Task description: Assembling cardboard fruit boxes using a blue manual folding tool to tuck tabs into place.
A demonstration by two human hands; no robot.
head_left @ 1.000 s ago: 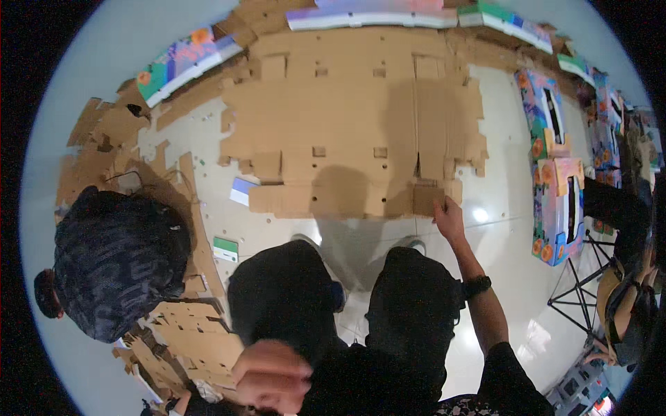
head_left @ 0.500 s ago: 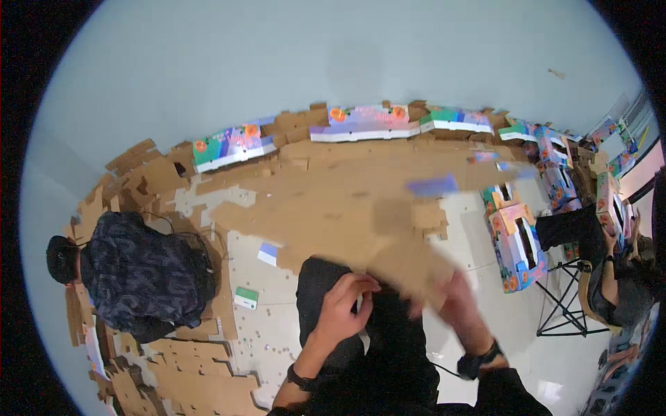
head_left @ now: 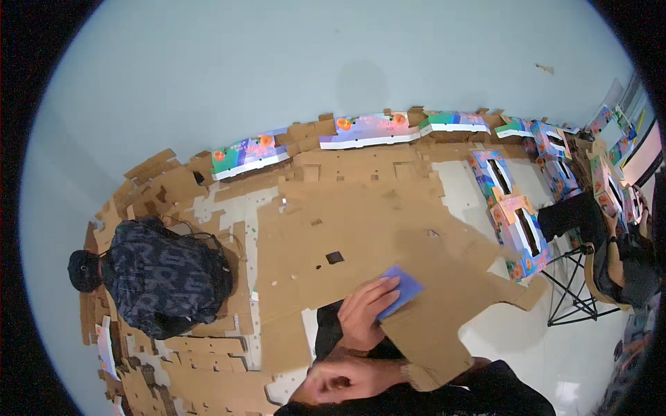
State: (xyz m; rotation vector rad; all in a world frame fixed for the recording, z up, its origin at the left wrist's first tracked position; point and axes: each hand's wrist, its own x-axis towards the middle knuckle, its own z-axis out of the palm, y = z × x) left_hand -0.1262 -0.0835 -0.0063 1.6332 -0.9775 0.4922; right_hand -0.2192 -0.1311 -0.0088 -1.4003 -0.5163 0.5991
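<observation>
A large flat brown cardboard sheet (head_left: 444, 312) with cut-out edges lies slanted in front of me, over my lap. My left hand (head_left: 364, 315) is closed on its blue-violet flap (head_left: 404, 291), fingers on top. Below it, my right forearm crosses leftward under the sheet's near corner. My right hand (head_left: 340, 383) is at the lower middle, smeared by motion, so its fingers are unclear. Beyond the held sheet, more flat brown cardboard (head_left: 347, 229) with small slots covers the floor.
Printed cardboard pieces (head_left: 374, 132) line the wall. Colourful cartons (head_left: 520, 232) stand at the right, near a person's legs (head_left: 572, 218) and a black folding stool (head_left: 576, 291). At the left another person in a patterned dark jacket (head_left: 166, 277) bends over stacked cardboard (head_left: 201, 367).
The cardboard sheet has swung toward me and to the right, and its blue-violet flap has come into my left hand. My right hand has moved left across my body. The view has shifted slightly.
</observation>
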